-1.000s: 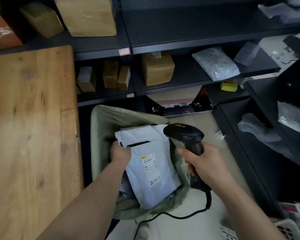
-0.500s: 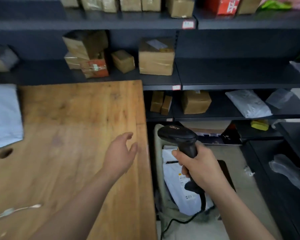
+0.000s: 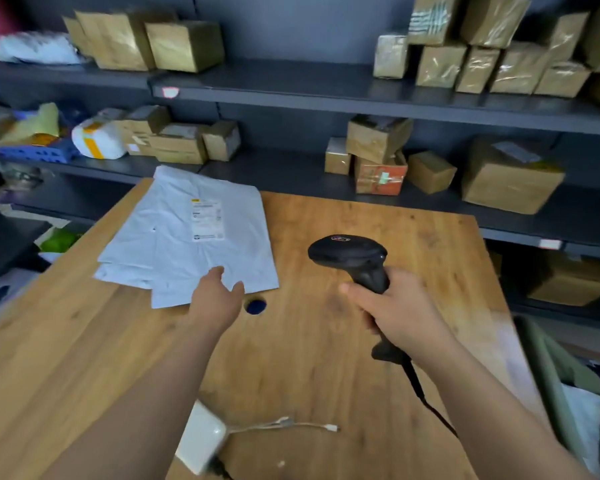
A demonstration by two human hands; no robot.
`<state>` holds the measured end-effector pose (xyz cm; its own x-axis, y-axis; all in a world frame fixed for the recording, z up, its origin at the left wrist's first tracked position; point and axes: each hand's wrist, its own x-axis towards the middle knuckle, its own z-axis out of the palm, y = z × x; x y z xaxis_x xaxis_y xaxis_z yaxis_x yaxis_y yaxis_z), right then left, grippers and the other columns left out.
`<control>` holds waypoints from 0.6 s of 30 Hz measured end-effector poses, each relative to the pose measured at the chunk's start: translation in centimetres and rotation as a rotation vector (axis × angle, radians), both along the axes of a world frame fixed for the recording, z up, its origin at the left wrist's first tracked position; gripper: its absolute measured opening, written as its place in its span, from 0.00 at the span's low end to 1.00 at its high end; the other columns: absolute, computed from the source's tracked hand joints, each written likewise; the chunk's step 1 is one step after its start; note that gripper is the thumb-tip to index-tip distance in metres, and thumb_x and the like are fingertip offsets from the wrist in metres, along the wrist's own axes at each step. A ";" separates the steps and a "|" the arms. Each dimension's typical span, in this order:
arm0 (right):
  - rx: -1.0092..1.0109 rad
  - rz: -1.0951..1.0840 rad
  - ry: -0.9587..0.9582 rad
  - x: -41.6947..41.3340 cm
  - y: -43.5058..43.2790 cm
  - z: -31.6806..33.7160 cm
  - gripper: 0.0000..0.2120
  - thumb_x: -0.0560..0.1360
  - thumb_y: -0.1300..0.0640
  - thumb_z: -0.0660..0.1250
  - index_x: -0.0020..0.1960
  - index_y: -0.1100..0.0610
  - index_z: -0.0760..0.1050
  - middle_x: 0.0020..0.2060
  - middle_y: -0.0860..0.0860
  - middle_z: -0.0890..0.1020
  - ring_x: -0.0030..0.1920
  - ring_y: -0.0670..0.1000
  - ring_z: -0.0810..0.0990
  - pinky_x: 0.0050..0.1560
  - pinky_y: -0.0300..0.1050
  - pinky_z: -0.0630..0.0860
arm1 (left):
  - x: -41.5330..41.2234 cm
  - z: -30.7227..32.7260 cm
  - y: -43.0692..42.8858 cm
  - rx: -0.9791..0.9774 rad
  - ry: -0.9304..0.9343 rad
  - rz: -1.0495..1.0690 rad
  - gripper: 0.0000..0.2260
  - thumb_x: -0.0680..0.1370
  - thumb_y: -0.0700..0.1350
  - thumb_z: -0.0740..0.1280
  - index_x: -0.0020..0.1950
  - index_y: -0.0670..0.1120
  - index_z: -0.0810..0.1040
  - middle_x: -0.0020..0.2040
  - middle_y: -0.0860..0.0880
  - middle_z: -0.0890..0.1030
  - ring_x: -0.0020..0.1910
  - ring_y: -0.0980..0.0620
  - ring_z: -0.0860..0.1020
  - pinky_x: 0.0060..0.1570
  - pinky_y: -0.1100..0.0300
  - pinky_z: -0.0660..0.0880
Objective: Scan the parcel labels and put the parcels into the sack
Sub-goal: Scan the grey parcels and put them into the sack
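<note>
Parcels [image 3: 187, 237], a loose stack of flat pale grey mailer bags, lie on the far left part of the wooden worktop [image 3: 326, 358], at about 11 o'clock from the middle of the view.

Nearest the person, at 6 o'clock, a white box-shaped adapter [image 3: 201, 441] rests on the worktop with a thin white cable [image 3: 284, 424] trailing toward 3 o'clock. At 4 o'clock, off the worktop's right edge, the olive-green sack [image 3: 548, 368] stands open with something pale inside.

The left hand [image 3: 219, 296] reaches forward with fingers loosely spread and holds nothing. Its fingertips overlap the near edge of the top parcel; whether they touch it I cannot tell. Just to its 3 o'clock is a round hole [image 3: 255, 305] in the worktop, dark blue inside.

The right hand [image 3: 395, 306] is wrapped round the handle of a black scanner [image 3: 350, 254], whose head points toward 10 o'clock, well apart from the parcels. Its black cord [image 3: 430, 403] runs back toward 5 o'clock. An oval reddish mark sits on the scanner's head, too blurred to read.

The top parcel carries a white label [image 3: 207, 220] with a yellow strip along its upper edge; the print is illegible.

Beyond, from 9 to 3 o'clock, dark shelves [image 3: 291, 88] hold taped cardboard boxes [image 3: 378, 140], with small pale edge tags that cannot be read.
</note>
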<state>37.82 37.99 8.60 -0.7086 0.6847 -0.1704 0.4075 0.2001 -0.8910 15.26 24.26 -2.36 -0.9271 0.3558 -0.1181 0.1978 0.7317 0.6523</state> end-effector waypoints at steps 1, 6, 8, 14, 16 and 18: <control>-0.004 -0.005 -0.004 -1.6 -0.5 -0.3 0.14 0.75 0.54 0.69 0.36 0.60 0.71 0.24 0.53 0.74 0.22 0.47 0.71 0.30 0.43 0.72 | -2.1 -0.7 -0.8 -0.029 -0.019 0.040 0.27 0.78 0.50 0.64 0.74 0.41 0.63 0.71 0.42 0.68 0.68 0.41 0.69 0.64 0.49 0.68; -0.041 -0.048 -0.063 -7.0 -1.6 -2.3 0.12 0.74 0.53 0.69 0.39 0.60 0.72 0.24 0.52 0.75 0.22 0.46 0.71 0.31 0.44 0.71 | -10.2 -3.8 -2.9 -0.129 -0.168 0.269 0.37 0.74 0.55 0.69 0.74 0.39 0.56 0.74 0.38 0.58 0.72 0.37 0.59 0.68 0.43 0.62; -0.045 -0.051 -0.097 -8.2 -1.7 -3.0 0.11 0.74 0.53 0.69 0.41 0.60 0.74 0.25 0.53 0.75 0.22 0.45 0.71 0.31 0.44 0.71 | -12.4 -5.1 -3.3 -0.094 -0.255 0.356 0.44 0.73 0.56 0.70 0.77 0.40 0.48 0.76 0.38 0.53 0.75 0.38 0.55 0.71 0.43 0.58; -0.061 -0.098 -0.160 -9.3 -1.5 -4.6 0.11 0.73 0.51 0.70 0.42 0.59 0.75 0.25 0.52 0.77 0.24 0.47 0.73 0.32 0.44 0.72 | -14.4 -5.9 -2.5 0.085 -0.360 0.394 0.38 0.75 0.48 0.71 0.73 0.35 0.51 0.69 0.39 0.68 0.67 0.38 0.69 0.60 0.49 0.68; -0.072 -0.112 -0.162 -9.3 -1.3 -4.6 0.12 0.74 0.52 0.70 0.42 0.61 0.75 0.25 0.52 0.77 0.24 0.47 0.73 0.30 0.40 0.72 | -13.1 -5.8 -2.2 0.140 -0.363 0.296 0.30 0.74 0.45 0.72 0.69 0.35 0.61 0.65 0.39 0.72 0.63 0.39 0.72 0.58 0.50 0.71; -0.079 -0.116 -0.159 -9.2 -1.1 -4.5 0.12 0.74 0.52 0.70 0.41 0.61 0.75 0.24 0.53 0.77 0.24 0.47 0.73 0.29 0.39 0.72 | -10.5 -5.9 -2.3 0.099 -0.412 0.097 0.22 0.74 0.46 0.71 0.64 0.41 0.69 0.59 0.45 0.75 0.57 0.43 0.75 0.53 0.53 0.72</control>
